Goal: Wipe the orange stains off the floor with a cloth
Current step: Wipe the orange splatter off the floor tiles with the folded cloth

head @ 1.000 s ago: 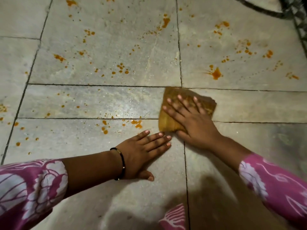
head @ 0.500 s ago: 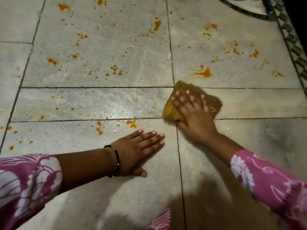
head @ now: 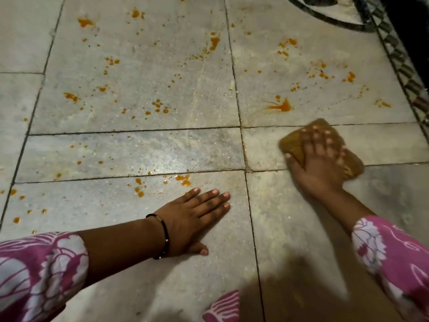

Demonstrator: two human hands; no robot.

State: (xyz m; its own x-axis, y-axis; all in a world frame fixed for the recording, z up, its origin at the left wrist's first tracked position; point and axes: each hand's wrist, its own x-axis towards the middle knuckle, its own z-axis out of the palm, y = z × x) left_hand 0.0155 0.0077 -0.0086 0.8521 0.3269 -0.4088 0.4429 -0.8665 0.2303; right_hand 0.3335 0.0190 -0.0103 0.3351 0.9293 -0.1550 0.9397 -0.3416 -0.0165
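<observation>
A folded brown-orange cloth [head: 290, 145] lies on the grey stone floor at the right, and my right hand [head: 318, 163] presses flat on top of it, fingers spread and blurred by motion. My left hand [head: 192, 217] rests flat on the floor near the middle, palm down, fingers together, holding nothing. Orange stains dot the tiles: a large splash [head: 282, 106] just beyond the cloth, a cluster [head: 182, 178] in front of my left fingertips, and several drops [head: 157, 106] farther back and to the left.
A dark patterned border strip [head: 404, 73] runs along the floor's right edge, with a dark curved inlay [head: 325, 17] at the top right. Dark grout lines [head: 241, 126] split the floor into slabs. My pink patterned sleeves fill both lower corners.
My right hand has slid the cloth to the right along the narrow slab, away from the vertical grout line. My left hand has stayed planted on the floor.
</observation>
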